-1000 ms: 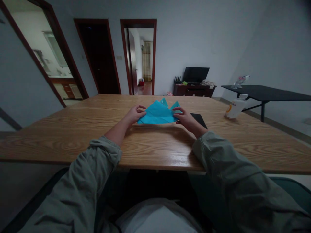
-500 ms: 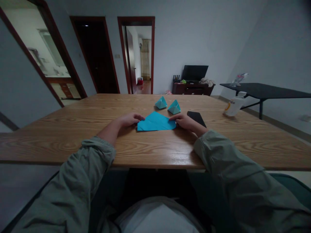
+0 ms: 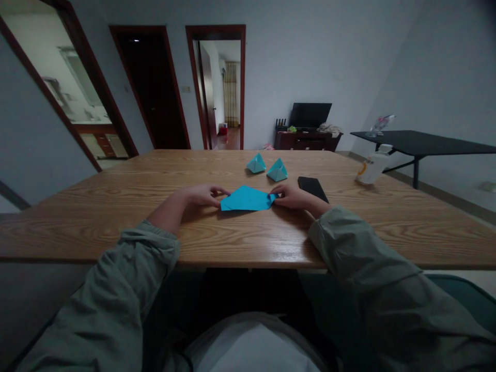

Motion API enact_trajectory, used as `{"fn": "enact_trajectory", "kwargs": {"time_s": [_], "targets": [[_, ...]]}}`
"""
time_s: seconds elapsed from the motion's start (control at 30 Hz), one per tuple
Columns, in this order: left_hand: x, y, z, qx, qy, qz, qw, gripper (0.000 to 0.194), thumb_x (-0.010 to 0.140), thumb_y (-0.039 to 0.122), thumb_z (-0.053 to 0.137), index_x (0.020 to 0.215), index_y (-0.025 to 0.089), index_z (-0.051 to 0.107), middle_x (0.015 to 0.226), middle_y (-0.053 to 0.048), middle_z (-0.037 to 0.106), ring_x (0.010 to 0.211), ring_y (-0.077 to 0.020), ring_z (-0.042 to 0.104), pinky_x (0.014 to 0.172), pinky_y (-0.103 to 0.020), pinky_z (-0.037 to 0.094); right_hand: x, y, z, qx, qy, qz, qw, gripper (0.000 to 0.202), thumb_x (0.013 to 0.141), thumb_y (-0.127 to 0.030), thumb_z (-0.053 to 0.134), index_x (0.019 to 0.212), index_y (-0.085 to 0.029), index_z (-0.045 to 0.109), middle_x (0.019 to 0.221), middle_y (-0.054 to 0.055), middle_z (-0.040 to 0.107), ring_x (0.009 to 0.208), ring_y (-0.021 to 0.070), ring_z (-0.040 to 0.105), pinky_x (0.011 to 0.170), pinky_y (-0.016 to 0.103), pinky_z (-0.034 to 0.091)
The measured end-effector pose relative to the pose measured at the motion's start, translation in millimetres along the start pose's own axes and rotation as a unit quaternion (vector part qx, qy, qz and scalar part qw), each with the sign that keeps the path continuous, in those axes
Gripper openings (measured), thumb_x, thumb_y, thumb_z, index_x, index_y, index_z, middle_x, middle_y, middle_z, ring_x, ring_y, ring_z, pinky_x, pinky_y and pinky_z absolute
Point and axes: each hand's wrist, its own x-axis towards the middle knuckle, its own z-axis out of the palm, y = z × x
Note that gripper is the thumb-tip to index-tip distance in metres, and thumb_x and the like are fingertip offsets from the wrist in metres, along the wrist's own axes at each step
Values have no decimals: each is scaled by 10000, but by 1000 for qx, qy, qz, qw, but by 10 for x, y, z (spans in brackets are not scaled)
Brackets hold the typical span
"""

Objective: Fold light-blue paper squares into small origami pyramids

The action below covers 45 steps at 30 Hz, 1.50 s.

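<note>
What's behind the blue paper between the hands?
Beyond the blue paper, two small folded blue shapes stand on the wooden table. The right hand partly hides the paper's right end; the tabletop directly beneath the paper is covered.

Wooden table point(image 3: 116, 217), light brown, grain running lengthwise along near edge. Carries blue paper sheet point(image 3: 246, 199) between near and far edges, bent at end toward right edge; whether fully flat, cannot tell. Toward far edge, bears two folded paper pieces, pale blue, peaked: one point(image 3: 256, 163) closer to far edge, other point(image 3: 278, 170) just beside, closer to right edge. Farther toward right edge, holds flat black object point(image 3: 313, 188). Near right edge, supports whitish bottle point(image 3: 372, 168), orange mark on side.
</note>
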Motion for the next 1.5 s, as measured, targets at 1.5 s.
{"fn": "enact_trajectory", "kwargs": {"time_s": [1.5], "targets": [[74,3,126,40,161,24,986,392,623,386,776,905,150,639,710,-5,593,629,-121,534,563,-236,402,37,-46,126,-74,56,74,993,111,790,-259,616,801,-167,676,745,25,662,621,126,525,564,232,332]]}}
